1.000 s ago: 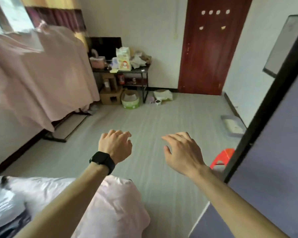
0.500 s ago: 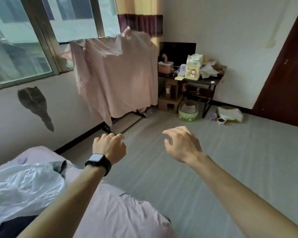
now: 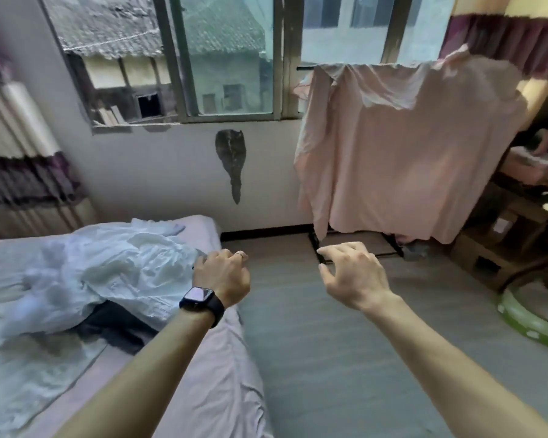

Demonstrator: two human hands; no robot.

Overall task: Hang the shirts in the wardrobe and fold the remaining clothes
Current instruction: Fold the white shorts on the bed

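Note:
A crumpled white shirt (image 3: 108, 279) lies in a heap on the pink bed (image 3: 209, 390) at the left. A dark garment (image 3: 114, 327) shows from under it. My left hand (image 3: 222, 276), with a black watch on the wrist, hovers over the bed's right edge beside the white shirt, fingers curled and holding nothing. My right hand (image 3: 351, 273) is held out over the grey floor with its fingers spread and loosely bent, also holding nothing. The wardrobe is out of view.
A pink sheet (image 3: 405, 147) hangs over a black drying rack under the window (image 3: 222, 58). Cardboard boxes (image 3: 494, 248) and a dark shelf stand at the right, with a green basin (image 3: 532, 314) on the floor. Grey floor (image 3: 345, 358) stretches between bed and rack.
The view has swung left from the door and the purple panel to the window and bed. The white shirt has come fully into view. Both hands stay held out in front, holding nothing.

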